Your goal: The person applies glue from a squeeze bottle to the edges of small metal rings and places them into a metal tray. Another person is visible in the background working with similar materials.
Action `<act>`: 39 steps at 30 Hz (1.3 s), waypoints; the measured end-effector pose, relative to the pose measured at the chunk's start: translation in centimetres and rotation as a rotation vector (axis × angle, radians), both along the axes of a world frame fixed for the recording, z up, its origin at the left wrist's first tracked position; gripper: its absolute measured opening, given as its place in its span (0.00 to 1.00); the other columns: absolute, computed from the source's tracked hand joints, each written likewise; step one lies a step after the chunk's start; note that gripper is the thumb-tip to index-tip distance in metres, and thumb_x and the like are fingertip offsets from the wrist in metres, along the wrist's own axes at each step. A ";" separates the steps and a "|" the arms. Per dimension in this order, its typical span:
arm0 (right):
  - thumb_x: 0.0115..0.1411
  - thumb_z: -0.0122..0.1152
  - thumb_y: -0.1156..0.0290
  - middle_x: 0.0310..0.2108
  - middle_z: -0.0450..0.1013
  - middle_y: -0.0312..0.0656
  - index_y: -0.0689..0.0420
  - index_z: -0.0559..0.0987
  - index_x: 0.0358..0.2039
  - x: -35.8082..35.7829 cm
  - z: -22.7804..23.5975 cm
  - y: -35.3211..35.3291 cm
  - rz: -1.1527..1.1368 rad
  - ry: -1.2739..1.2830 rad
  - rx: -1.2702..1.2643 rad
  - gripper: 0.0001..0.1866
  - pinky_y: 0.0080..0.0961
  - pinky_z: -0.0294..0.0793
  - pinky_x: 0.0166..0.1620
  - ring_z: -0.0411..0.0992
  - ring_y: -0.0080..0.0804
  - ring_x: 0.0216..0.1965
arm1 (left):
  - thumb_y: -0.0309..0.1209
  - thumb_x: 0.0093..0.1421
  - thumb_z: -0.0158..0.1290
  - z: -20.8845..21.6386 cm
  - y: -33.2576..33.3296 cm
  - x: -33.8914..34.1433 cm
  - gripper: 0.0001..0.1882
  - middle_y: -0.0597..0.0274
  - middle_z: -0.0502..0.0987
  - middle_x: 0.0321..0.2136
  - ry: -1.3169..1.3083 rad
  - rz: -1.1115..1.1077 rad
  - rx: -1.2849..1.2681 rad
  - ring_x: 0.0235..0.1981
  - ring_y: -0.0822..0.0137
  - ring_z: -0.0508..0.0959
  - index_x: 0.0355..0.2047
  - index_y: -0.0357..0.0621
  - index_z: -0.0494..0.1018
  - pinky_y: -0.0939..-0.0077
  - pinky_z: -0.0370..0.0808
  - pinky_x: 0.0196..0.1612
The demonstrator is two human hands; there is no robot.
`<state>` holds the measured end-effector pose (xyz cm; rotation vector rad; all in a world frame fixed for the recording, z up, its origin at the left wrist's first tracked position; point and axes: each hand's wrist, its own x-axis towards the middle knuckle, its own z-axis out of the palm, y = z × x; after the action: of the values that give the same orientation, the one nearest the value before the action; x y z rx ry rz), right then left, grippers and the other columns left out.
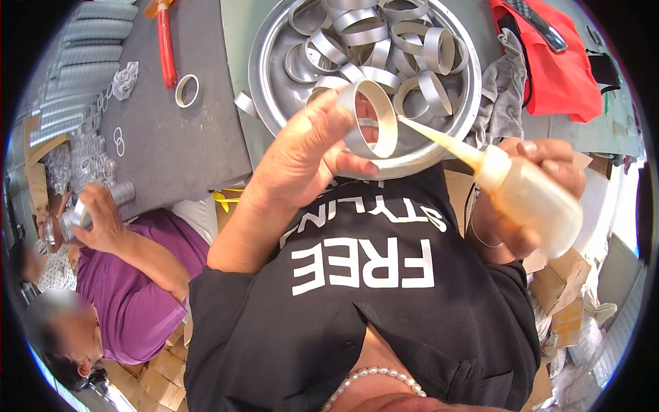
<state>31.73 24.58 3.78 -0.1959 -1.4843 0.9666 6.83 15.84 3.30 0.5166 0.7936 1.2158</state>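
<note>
My left hand [309, 144] grips a wide silver metal ring [386, 127] by its left side and holds it up over the near rim of a round metal tray [261, 82]. Closed around a translucent squeeze bottle [542, 209] of yellowish liquid is my right hand [522, 178]. The bottle lies tilted, and its long tapered nozzle points left, with the tip at or very close to the ring's right edge. Whether the tip touches the ring I cannot tell. Several loose silver rings [364, 31] are heaped in the tray.
On the dark mat [199, 137] at left lie a single ring [187, 90] and a red-handled tool [166, 51]. A grey cloth [500, 96] and a red bag [563, 75] are right of the tray. A co-worker in purple [137, 302] handles rings at far left. Cardboard boxes [559, 281] stand at right.
</note>
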 end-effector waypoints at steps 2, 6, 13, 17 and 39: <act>0.47 0.76 0.51 0.42 0.70 0.58 0.63 0.65 0.51 0.0 0.4 0.6 0.063 -0.126 0.177 0.41 0.30 0.79 0.35 0.74 0.41 0.34 | 0.57 0.61 0.53 -0.1 -1.0 0.0 0.43 0.47 0.68 0.54 -0.027 -0.033 -0.046 0.52 0.56 0.76 0.61 0.31 0.57 0.68 0.86 0.36; 0.49 0.76 0.54 0.45 0.69 0.60 0.63 0.64 0.52 -1.2 1.2 -0.3 0.144 -0.273 0.343 0.40 0.33 0.75 0.29 0.72 0.42 0.29 | 0.61 0.61 0.50 0.2 -1.8 0.0 0.43 0.50 0.70 0.50 -0.157 -0.098 -0.120 0.48 0.59 0.78 0.58 0.31 0.60 0.70 0.85 0.34; 0.51 0.75 0.55 0.45 0.71 0.60 0.61 0.65 0.51 -1.9 1.6 -0.7 0.079 -0.382 0.453 0.37 0.34 0.75 0.29 0.73 0.40 0.29 | 0.58 0.61 0.52 1.1 -2.2 0.6 0.39 0.56 0.72 0.46 -0.116 -0.081 -0.165 0.44 0.63 0.78 0.58 0.36 0.62 0.71 0.84 0.35; 0.44 0.80 0.58 0.37 0.76 0.59 0.62 0.69 0.43 -2.0 2.0 -0.9 0.044 -0.366 0.434 0.35 0.27 0.75 0.26 0.75 0.36 0.26 | 0.44 0.58 0.62 1.5 -2.1 0.6 0.35 0.58 0.70 0.48 -0.039 -0.013 -0.096 0.47 0.65 0.76 0.59 0.40 0.60 0.69 0.84 0.38; 0.49 0.68 0.50 0.35 0.69 0.52 0.64 0.69 0.42 -1.1 1.2 0.5 0.140 -0.245 -0.296 0.32 0.30 0.76 0.38 0.74 0.38 0.34 | 0.19 0.35 0.69 0.6 -0.5 0.9 0.29 0.60 0.75 0.43 1.050 0.332 0.901 0.42 0.62 0.76 0.42 0.47 0.79 0.72 0.74 0.44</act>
<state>30.59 25.05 4.97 -0.4426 -1.5873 1.3123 7.77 15.35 3.92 1.9215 1.1964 1.5767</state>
